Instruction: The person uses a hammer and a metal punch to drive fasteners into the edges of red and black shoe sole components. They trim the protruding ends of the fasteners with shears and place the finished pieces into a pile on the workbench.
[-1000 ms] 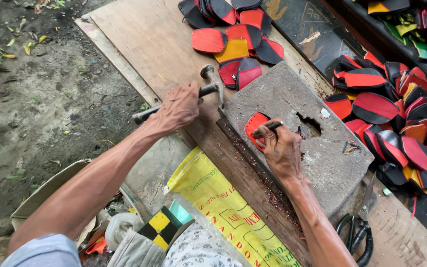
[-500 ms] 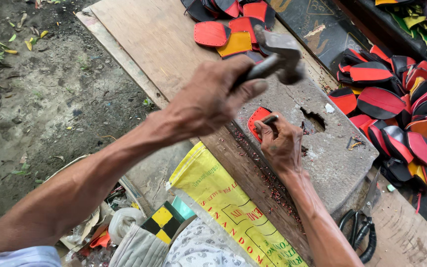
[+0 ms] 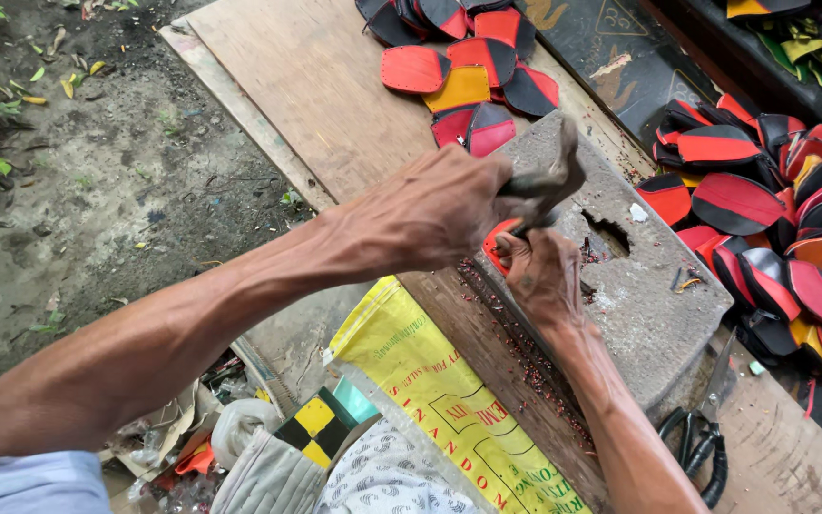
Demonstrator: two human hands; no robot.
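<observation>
Hammer [image 3: 549, 176] clenched in left hand [image 3: 430, 214]; right hand [image 3: 544, 276] pins red piece [image 3: 495, 249] at stone block's [image 3: 649, 305] near edge, steadying it

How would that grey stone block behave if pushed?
The stone block looks thick and solid, so probably heavy and hard to slide. Its wide flat base on the wooden board suggests it won't tip or roll. The chipped pit in its top hints at brittle edges.

Wooden board [image 3: 306, 86] — stone block [image 3: 649, 305], red-black pieces [image 3: 468, 57].
</observation>
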